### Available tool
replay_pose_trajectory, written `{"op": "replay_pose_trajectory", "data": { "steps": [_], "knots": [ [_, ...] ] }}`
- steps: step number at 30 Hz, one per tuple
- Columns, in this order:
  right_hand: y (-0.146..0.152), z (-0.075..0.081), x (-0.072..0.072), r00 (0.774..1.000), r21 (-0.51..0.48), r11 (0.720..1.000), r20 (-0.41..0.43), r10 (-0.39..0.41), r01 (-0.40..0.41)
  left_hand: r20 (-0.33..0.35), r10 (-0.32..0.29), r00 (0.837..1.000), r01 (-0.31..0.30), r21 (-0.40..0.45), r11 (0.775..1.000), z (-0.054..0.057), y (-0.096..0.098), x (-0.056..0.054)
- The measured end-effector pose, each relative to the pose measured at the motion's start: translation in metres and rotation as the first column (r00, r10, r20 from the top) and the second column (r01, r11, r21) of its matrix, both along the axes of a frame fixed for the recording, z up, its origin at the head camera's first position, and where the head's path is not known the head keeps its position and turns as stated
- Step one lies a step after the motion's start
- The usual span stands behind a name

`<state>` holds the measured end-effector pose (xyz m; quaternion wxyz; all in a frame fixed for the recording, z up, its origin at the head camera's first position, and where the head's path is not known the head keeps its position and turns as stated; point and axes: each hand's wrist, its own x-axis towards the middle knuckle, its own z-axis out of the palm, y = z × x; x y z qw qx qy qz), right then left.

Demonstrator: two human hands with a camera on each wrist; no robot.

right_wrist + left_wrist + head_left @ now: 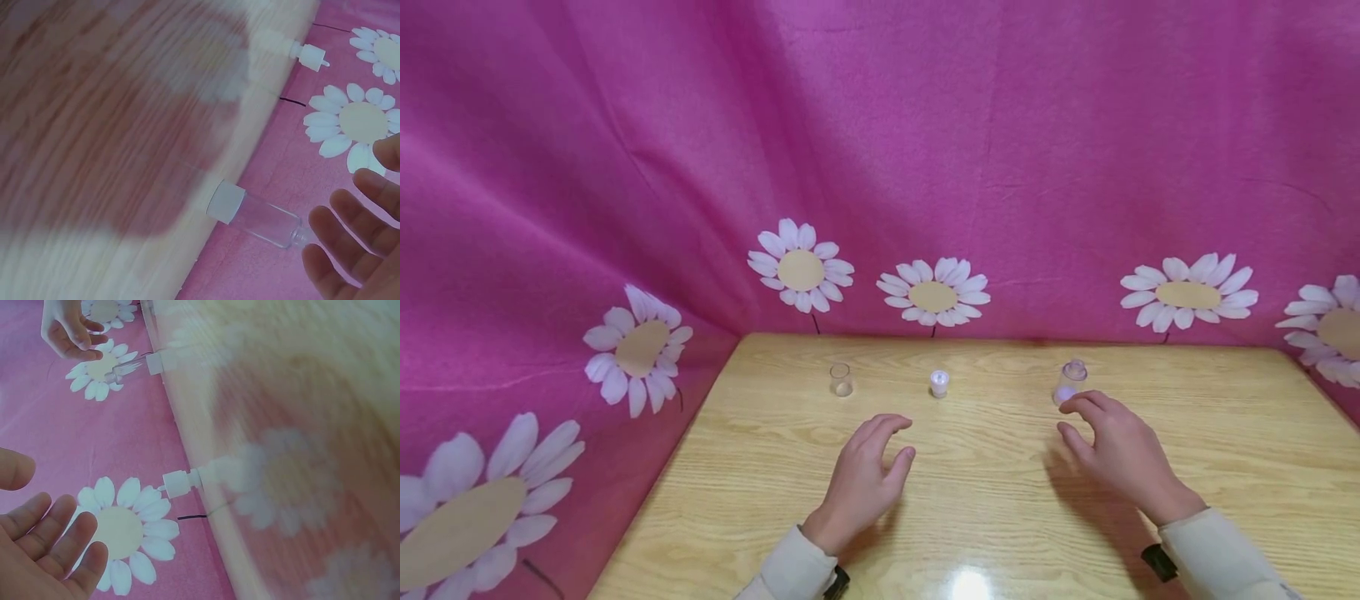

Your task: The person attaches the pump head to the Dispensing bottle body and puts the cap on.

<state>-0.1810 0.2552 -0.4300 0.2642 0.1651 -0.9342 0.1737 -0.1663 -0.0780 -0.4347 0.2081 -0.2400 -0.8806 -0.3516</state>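
Observation:
A small clear bottle (1070,381) with an open neck stands upright toward the right; the right wrist view shows a white band round the base of the bottle (265,219). My right hand (1120,450) hovers just in front of it, fingers loosely bent, holding nothing; the fingertips look close to its neck but apart from it. A small white nozzle piece (939,383), with a narrow tip in the right wrist view, stands in the middle. Left of it is a clear cap (841,381). My left hand (867,475) hovers over the table before these two, fingers relaxed, with nothing in them.
The wooden table (970,517) has a glossy surface that reflects the light and the cloth. Behind it and on the left hangs a pink cloth (880,150) with large white daisies. All three small items stand in a row near the table's back edge.

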Motion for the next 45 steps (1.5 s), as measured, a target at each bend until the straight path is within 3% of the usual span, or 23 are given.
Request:
{"op": "replay_pose_trajectory", "data": {
  "steps": [5, 12, 24, 36, 45],
  "knots": [
    [0.006, 0.003, -0.002, 0.994, 0.008, 0.999, 0.109, -0.033, 0.032, -0.005, 0.01, 1.0, -0.01, -0.008, 1.0, 0.0, 0.001, 0.001],
    [0.014, 0.005, -0.005, 0.957, 0.016, 0.997, 0.28, -0.077, 0.075, -0.007, 0.015, 1.0, -0.015, -0.025, 1.0, -0.001, 0.001, 0.0],
    [0.024, 0.004, -0.012, 0.942, -0.052, 0.992, 0.32, -0.097, 0.119, -0.004, 0.014, 1.0, -0.014, -0.024, 1.0, 0.001, -0.001, -0.001],
    [0.027, 0.002, -0.011, 0.91, -0.106, 0.978, 0.397, -0.123, 0.179, 0.01, 0.027, 1.0, -0.027, -0.025, 0.999, -0.006, -0.005, 0.005],
    [0.027, 0.008, -0.023, 0.887, -0.133, 0.964, 0.436, -0.154, 0.232, -0.011, -0.006, 1.0, 0.006, -0.007, 1.0, -0.004, -0.004, 0.001]
  ]
}}
